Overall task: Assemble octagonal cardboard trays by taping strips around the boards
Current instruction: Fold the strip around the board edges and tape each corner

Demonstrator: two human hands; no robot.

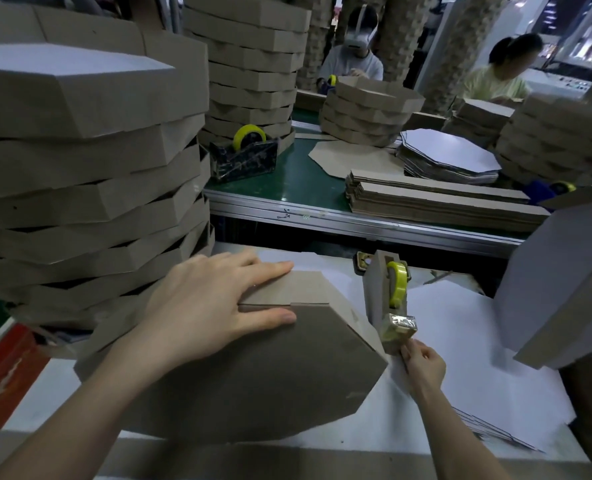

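An octagonal cardboard tray (253, 372) lies brown side up on the white work surface, its rim strip wrapped around the edge. My left hand (215, 306) rests flat on the tray's far corner, fingers straight across the seam of the strip. Just right of the tray stands a tape dispenser (386, 292) with a yellowish roll. My right hand (422, 365) is at the dispenser's front end, its fingers pinching the free end of the tape (398, 329).
A tall stack of finished trays (86, 174) rises at my left. White octagonal boards (467, 341) lie under and right of the dispenser. Another tray (561, 289) leans at the right edge. Across the green conveyor (298, 181) are strips (436, 199), boards, a second dispenser (244, 157) and two people.
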